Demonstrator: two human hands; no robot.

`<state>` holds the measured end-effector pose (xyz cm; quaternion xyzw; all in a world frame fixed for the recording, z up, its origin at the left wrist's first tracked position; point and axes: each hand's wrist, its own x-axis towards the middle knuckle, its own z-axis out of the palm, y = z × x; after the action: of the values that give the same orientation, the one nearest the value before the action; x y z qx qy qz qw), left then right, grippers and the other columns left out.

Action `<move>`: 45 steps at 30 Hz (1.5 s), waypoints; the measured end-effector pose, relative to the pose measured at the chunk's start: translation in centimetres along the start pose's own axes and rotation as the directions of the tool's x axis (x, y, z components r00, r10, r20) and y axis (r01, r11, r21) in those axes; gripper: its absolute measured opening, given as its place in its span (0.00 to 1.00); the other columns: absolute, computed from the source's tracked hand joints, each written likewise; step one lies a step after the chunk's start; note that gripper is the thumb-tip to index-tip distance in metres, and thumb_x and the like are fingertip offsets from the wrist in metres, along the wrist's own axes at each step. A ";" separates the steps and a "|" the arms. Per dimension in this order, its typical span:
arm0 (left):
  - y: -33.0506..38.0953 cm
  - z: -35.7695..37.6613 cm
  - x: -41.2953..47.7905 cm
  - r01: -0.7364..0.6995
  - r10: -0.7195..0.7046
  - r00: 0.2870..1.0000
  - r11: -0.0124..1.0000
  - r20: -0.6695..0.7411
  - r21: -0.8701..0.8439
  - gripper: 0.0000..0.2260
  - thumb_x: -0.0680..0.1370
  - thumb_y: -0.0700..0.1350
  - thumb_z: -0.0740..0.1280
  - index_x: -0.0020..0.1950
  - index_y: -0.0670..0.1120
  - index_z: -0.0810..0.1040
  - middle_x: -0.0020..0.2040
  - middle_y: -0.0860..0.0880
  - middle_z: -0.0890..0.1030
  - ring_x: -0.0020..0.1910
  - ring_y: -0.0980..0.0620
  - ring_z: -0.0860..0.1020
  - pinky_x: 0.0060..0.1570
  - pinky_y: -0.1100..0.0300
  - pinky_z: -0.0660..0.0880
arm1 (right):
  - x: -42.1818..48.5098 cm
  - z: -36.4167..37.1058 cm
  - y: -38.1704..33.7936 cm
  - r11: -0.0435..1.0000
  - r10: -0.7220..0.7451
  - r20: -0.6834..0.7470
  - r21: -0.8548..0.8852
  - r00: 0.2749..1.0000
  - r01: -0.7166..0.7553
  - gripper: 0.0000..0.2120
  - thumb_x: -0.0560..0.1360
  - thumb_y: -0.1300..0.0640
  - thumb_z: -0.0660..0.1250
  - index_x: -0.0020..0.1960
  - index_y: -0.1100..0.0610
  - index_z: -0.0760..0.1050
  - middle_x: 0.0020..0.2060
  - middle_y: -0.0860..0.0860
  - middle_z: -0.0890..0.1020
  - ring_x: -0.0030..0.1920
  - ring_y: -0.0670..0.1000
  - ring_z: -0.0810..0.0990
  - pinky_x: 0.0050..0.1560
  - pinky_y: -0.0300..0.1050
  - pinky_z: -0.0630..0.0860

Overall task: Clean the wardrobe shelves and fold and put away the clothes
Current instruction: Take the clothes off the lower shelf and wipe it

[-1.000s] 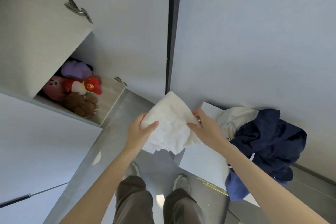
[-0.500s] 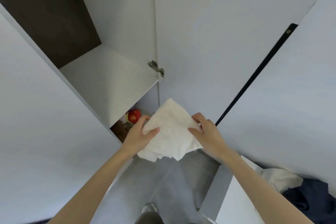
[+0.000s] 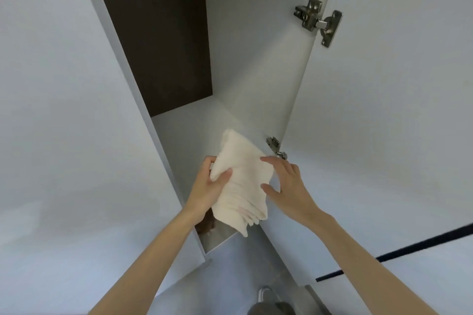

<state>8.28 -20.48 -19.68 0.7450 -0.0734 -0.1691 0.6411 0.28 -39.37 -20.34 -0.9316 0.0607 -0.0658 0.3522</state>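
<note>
Cream-white folded cloth (image 3: 240, 181) sits between my two hands, over the front lip of the pale grey wardrobe shelf (image 3: 189, 133), its loose layered ends hanging down towards six o'clock below the shelf edge. My left hand (image 3: 208, 188) grips the cloth from its nine o'clock side, thumb curled across the front and the other fingers wrapped behind. My right hand (image 3: 289, 186) is at the cloth's three o'clock side, fingers nearly straight and spread wide, the forefinger laid on the top fold and the thumb touching the lower edge; it clasps nothing.

At twelve o'clock from the cloth the compartment runs back to a dark brown back panel (image 3: 163, 54). The open door (image 3: 384, 110) stands at three o'clock, with one metal hinge (image 3: 317, 20) high at one o'clock and a second hinge (image 3: 275, 147) just beside my right fingertips. Under the shelf, at seven o'clock from the cloth, a brown shape (image 3: 207, 225) shows in the lower compartment; I cannot tell what it is. Down at six o'clock lie the grey floor (image 3: 258, 258) and the toe of my shoe (image 3: 266, 294)
</note>
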 end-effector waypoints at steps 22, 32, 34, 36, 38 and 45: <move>1.4 -2.0 8.8 0.100 -0.143 0.888 0.988 -0.437 -0.120 0.08 0.81 0.45 0.64 0.59 0.52 0.75 0.59 0.52 0.79 0.54 0.51 0.80 0.53 0.59 0.74 | 18.3 1.2 -0.5 0.872 -0.029 0.019 0.489 0.999 0.016 0.17 0.79 0.66 0.56 0.59 0.47 0.72 0.46 0.39 0.79 0.48 0.47 0.78 0.45 0.38 0.74; -9.7 -2.7 19.3 0.112 0.055 0.923 0.908 -0.380 0.403 0.18 0.80 0.42 0.62 0.71 0.46 0.69 0.68 0.45 0.74 0.58 0.45 0.76 0.60 0.55 0.73 | 30.5 7.0 3.3 0.933 -0.282 -0.204 0.170 0.937 0.318 0.17 0.76 0.61 0.59 0.61 0.46 0.74 0.45 0.43 0.81 0.47 0.51 0.78 0.40 0.41 0.70; -11.6 -2.9 22.0 0.128 0.100 0.919 0.839 -0.381 0.528 0.19 0.81 0.45 0.61 0.72 0.48 0.68 0.69 0.45 0.73 0.63 0.44 0.74 0.62 0.54 0.72 | 32.8 9.2 4.8 0.925 -0.356 -0.205 0.062 0.912 0.375 0.20 0.75 0.63 0.59 0.62 0.46 0.74 0.48 0.46 0.82 0.48 0.52 0.79 0.41 0.43 0.72; -13.2 -2.9 24.6 0.166 0.149 0.913 0.714 -0.379 0.680 0.19 0.81 0.46 0.59 0.72 0.50 0.68 0.68 0.45 0.73 0.64 0.42 0.73 0.62 0.51 0.71 | 35.1 11.4 6.3 0.899 -0.435 -0.203 -0.053 0.877 0.434 0.21 0.74 0.63 0.59 0.64 0.46 0.74 0.53 0.50 0.82 0.50 0.55 0.79 0.46 0.47 0.77; -14.7 -2.7 26.7 0.223 0.186 0.906 0.556 -0.381 0.801 0.18 0.81 0.47 0.56 0.71 0.50 0.70 0.67 0.45 0.74 0.64 0.42 0.72 0.60 0.52 0.70 | 37.1 13.4 7.3 0.875 -0.484 -0.206 -0.124 0.850 0.468 0.24 0.72 0.66 0.60 0.64 0.48 0.75 0.54 0.53 0.82 0.53 0.58 0.79 0.52 0.52 0.78; -19.6 -3.0 30.6 0.303 0.233 0.896 0.303 -0.379 0.903 0.15 0.82 0.48 0.53 0.64 0.51 0.74 0.63 0.47 0.75 0.63 0.45 0.72 0.59 0.54 0.67 | 42.1 17.0 9.8 0.812 -0.578 -0.281 -0.296 0.766 0.503 0.28 0.70 0.72 0.58 0.64 0.51 0.76 0.59 0.53 0.79 0.56 0.58 0.77 0.55 0.48 0.73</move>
<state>35.71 -24.42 -43.32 0.9953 0.0060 0.0674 0.0698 43.90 -42.35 -36.06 -0.9118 -0.1419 -0.3269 0.2039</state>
